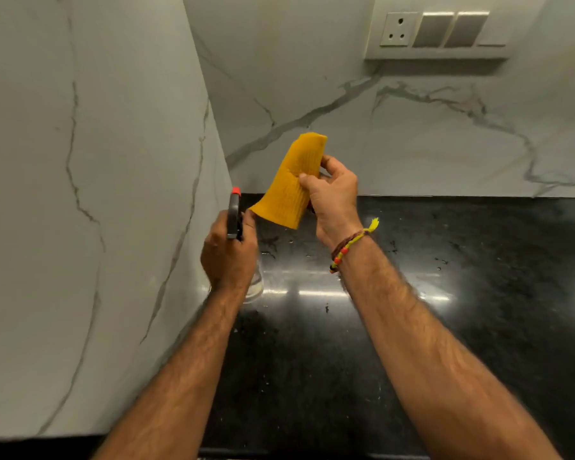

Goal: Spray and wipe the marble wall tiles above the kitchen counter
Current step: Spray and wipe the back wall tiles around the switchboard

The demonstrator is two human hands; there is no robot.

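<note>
The right hand pinches a yellow cloth above the black counter. The left hand grips a spray bottle just beside the cloth, near the marble wall tiles.

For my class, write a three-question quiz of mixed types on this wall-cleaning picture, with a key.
1. True or false: the right hand holds the yellow cloth.
2. Which does the left hand grip? A) a sponge B) the spray bottle C) a brush
3. Fill in: the socket plate sits on the ___ wall, above the black counter.

Key:
1. True.
2. B.
3. Back; the cloth is held in the air before the marble wall, with no visible contact.
</note>
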